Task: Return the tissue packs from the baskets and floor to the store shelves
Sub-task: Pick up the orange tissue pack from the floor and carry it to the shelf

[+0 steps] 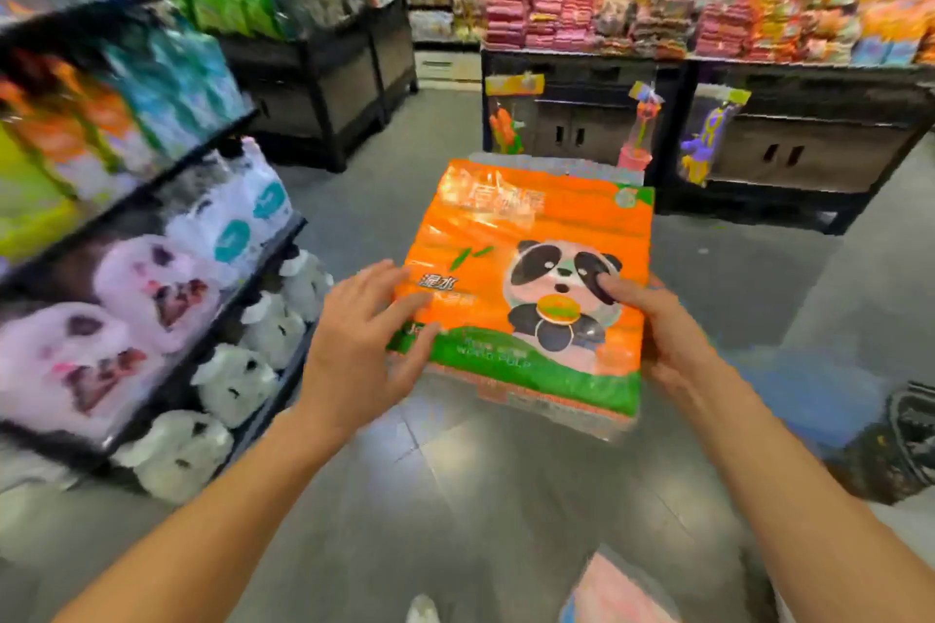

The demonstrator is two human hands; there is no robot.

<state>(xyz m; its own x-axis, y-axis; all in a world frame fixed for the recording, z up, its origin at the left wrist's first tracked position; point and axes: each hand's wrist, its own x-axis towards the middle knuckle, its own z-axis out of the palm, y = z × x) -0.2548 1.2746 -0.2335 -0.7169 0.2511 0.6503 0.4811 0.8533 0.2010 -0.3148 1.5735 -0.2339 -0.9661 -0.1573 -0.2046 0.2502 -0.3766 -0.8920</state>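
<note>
Orange panda-print tissue pack (526, 288) held mid-air over aisle floor. Right hand (668, 334) grips right edge, thumb on top; left hand (364, 344) spread flat against left edge. Step: carrying pack. Next, likely: turn left, slot into tissue shelves (167, 228).

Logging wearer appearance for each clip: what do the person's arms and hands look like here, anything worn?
Both forearms are bare for all of their visible length, with no sleeves in view. The left hand and right hand are bare too: no gloves, and no rings, watch or wristband can be seen. The picture is somewhat blurred, so small items could be missed.
</note>
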